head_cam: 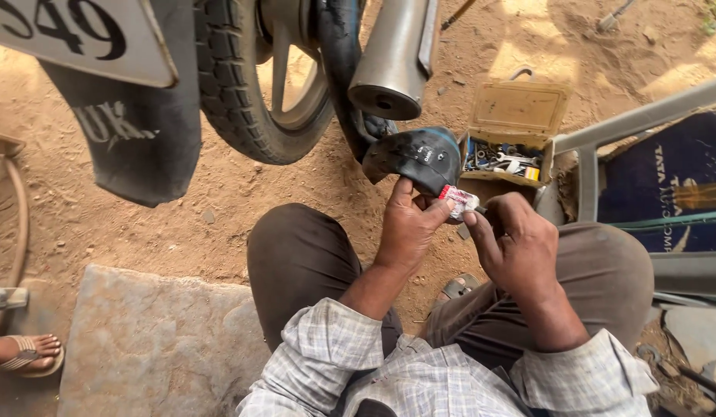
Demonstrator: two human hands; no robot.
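Down at the far left edge, a sandalled foot [30, 354] — another person's — rests on the dirt beside a flat stone slab [153, 332]. Above it hang a black mudflap [130, 127] and a number plate [80, 35], then the rear tyre [230, 85] with its spoked wheel and a steel exhaust [389, 62] pointing toward the camera.

In the middle, the left hand [408, 228] is closed on a folded black rubber tube [416, 158], thumb pressed up against it, holding it just above the knees. Touching that hand, the right hand [516, 243] pinches a small crumpled tube of glue [457, 201], white and red, its fingers curled shut around it; the glue sits between both hands, right under the rubber.

Farther back and right, an open tan toolbox [516, 116] stands on the ground, lid raised — inside lie spanners, sockets and small metal bits in a jumble, with something yellow at the right end. A grey frame bar [644, 116] crosses at far right, over a dark blue printed sheet [667, 185].
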